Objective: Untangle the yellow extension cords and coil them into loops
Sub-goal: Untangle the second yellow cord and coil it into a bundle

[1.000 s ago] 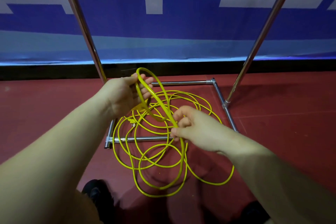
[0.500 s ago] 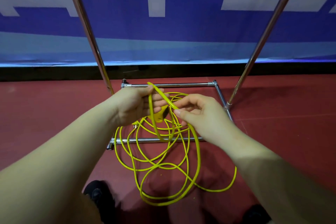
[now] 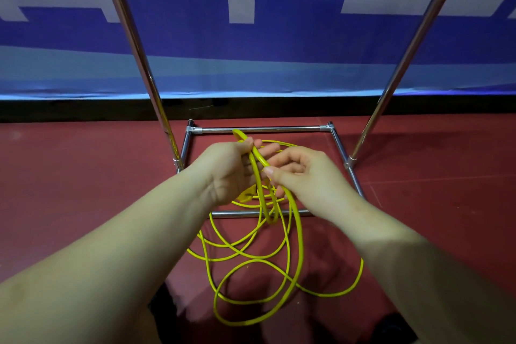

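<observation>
Above red floor [image 3: 83, 190]: two hands (left hand [image 3: 229, 173], right hand [image 3: 304, 176]) gripping one yellow cord [image 3: 300, 246].

A glossy, smooth plastic sheath is being shown on the cord [image 3: 300, 243]; polished metal on the frame [image 3: 261, 129]; a matt red floor [image 3: 83, 176] is being seen.

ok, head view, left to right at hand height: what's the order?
left slanted pole → left hand → yellow cord → right hand → right slanted pole
</observation>
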A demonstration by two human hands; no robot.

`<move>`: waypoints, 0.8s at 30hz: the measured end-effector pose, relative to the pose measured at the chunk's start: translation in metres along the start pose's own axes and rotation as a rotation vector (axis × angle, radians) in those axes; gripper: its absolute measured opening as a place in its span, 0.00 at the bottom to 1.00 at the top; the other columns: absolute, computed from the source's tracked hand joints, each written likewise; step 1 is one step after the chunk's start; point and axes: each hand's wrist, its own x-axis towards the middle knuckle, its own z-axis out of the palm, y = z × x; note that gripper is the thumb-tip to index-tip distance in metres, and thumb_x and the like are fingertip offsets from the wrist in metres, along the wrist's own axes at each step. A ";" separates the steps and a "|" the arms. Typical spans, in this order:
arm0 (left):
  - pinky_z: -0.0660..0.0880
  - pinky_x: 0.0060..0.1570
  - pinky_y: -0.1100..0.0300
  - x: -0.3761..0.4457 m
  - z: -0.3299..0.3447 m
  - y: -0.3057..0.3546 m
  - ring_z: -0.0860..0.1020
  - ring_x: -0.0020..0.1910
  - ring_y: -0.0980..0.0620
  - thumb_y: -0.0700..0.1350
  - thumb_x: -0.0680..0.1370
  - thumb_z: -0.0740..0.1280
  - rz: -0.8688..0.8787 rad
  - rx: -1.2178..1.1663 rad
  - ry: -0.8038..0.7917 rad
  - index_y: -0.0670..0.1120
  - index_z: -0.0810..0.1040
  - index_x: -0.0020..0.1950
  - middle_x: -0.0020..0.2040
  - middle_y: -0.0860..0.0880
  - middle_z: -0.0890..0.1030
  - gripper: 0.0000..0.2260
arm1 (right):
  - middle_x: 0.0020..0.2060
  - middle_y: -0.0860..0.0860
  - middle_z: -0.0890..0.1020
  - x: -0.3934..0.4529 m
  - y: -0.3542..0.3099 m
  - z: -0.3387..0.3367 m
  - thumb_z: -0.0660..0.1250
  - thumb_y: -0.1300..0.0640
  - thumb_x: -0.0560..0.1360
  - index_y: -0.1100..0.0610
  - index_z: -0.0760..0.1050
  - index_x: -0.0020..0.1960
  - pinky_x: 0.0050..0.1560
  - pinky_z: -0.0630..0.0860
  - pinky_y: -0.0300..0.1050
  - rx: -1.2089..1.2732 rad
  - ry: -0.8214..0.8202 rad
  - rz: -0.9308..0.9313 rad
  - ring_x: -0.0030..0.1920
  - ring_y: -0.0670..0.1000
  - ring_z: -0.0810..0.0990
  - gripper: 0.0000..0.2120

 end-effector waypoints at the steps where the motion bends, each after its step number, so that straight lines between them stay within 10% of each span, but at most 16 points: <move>1: 0.73 0.50 0.55 0.001 -0.001 0.004 0.79 0.42 0.49 0.44 0.83 0.52 0.013 -0.033 0.011 0.45 0.71 0.43 0.35 0.51 0.84 0.12 | 0.29 0.48 0.79 0.000 -0.001 0.001 0.66 0.59 0.75 0.56 0.74 0.42 0.31 0.73 0.38 -0.017 -0.036 0.023 0.25 0.42 0.75 0.03; 13: 0.63 0.19 0.70 0.006 -0.055 0.055 0.61 0.17 0.60 0.45 0.82 0.52 0.153 -0.366 -0.011 0.46 0.68 0.37 0.21 0.55 0.63 0.15 | 0.32 0.48 0.78 -0.006 0.022 -0.010 0.61 0.50 0.78 0.54 0.73 0.37 0.40 0.72 0.43 -0.354 -0.504 0.186 0.32 0.47 0.75 0.14; 18: 0.61 0.21 0.70 0.000 -0.072 0.065 0.60 0.18 0.59 0.46 0.82 0.51 0.226 -0.256 -0.019 0.47 0.68 0.38 0.22 0.54 0.62 0.15 | 0.29 0.46 0.72 -0.005 0.040 -0.034 0.66 0.51 0.75 0.50 0.71 0.37 0.33 0.63 0.38 -0.626 -0.503 0.238 0.30 0.44 0.66 0.10; 24: 0.65 0.23 0.69 -0.003 -0.081 0.065 0.61 0.21 0.59 0.46 0.82 0.52 0.350 -0.066 0.034 0.47 0.70 0.40 0.24 0.56 0.63 0.13 | 0.33 0.50 0.80 -0.001 0.040 -0.050 0.66 0.64 0.74 0.51 0.71 0.40 0.41 0.74 0.41 -0.568 -0.379 0.265 0.32 0.45 0.78 0.10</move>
